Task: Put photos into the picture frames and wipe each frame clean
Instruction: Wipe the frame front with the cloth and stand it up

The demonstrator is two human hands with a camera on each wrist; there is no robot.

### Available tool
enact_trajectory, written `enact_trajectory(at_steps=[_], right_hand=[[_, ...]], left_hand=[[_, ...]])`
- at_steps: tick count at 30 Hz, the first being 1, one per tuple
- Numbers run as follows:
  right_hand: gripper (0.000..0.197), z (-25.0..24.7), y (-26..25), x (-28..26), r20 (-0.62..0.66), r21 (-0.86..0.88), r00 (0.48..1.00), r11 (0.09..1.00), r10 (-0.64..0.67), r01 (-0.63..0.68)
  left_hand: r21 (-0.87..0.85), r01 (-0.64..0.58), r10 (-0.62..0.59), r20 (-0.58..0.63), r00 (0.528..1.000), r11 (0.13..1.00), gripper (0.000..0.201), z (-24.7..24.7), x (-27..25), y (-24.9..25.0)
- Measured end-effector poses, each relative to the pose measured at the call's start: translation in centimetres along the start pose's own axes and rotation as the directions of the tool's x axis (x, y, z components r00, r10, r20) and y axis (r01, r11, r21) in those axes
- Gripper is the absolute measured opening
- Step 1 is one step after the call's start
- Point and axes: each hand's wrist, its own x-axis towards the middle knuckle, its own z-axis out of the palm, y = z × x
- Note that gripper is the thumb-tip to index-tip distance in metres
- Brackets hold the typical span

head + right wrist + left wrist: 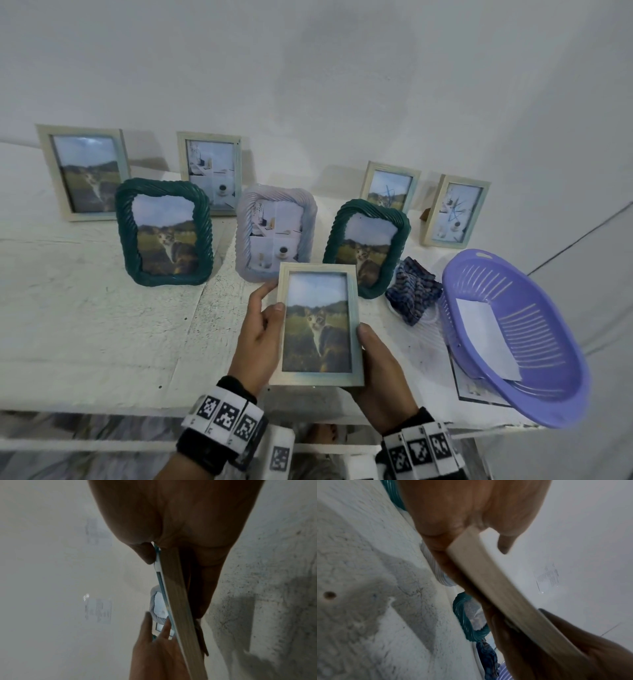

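Above the table point(102, 325), both hands grip the cream frame point(318, 325).

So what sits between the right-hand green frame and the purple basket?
In the head view, a crumpled dark blue cloth lies on the table between that green frame and the purple basket.

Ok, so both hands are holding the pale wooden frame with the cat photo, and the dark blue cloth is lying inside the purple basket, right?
Not quite. Both the left hand and right hand do hold the pale wooden frame with the cat photo, but the head view shows the dark blue cloth lying on the white table, beside the purple basket.
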Motion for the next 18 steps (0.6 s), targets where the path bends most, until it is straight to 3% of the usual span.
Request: enact_trajectory(at_steps=[2,5,7,9,12,14,16,18], right_hand=[[0.06,0.1,0.1,-0.2,0.018,-0.047,0.998,0.997,-0.055,0.056],[0.05,0.7,-0.2,-1.1,0.13,-0.259,0.984,0.954,-0.124,0.154],[0.038,1.4,-0.2,-1.8,0.207,-0.372,0.963,0.897,-0.171,0.239],[0.029,2.0,0.1,-2.0,0.276,-0.486,0.925,0.792,-0.263,0.37],[0.032,2.8,0.6,-2.0,0.302,-0.598,0.871,0.634,-0.388,0.49],[0.03,3.2,0.7,-1.9,0.291,-0.63,0.849,0.579,-0.441,0.517],[0.026,3.1,0.5,-1.8,0.281,-0.69,0.844,0.515,-0.457,0.508],[0.022,2.8,-0.2,-1.8,0.292,-0.776,0.826,0.386,-0.481,0.499]], left_hand=[[-0.038,0.074,-0.071,0.079,0.994,0.997,0.04,0.5,-0.2,0.5],[0.005,0.1,-0.098,0.211,0.973,0.995,0.067,0.8,-0.2,1.1],[0.019,0.127,-0.128,0.264,0.956,0.992,0.086,1.2,-0.3,1.7],[-0.063,0.236,-0.208,0.294,0.933,0.97,0.1,1.5,-0.5,2.0],[-0.32,0.45,-0.316,0.392,0.864,0.834,0.087,1.9,-0.9,2.9],[-0.383,0.507,-0.337,0.429,0.838,0.772,0.091,2.1,-1.0,3.0],[-0.368,0.499,-0.344,0.41,0.844,0.785,0.1,2.0,-0.9,2.7],[-0.307,0.451,-0.335,0.364,0.869,0.838,0.101,1.6,-0.8,2.9]])
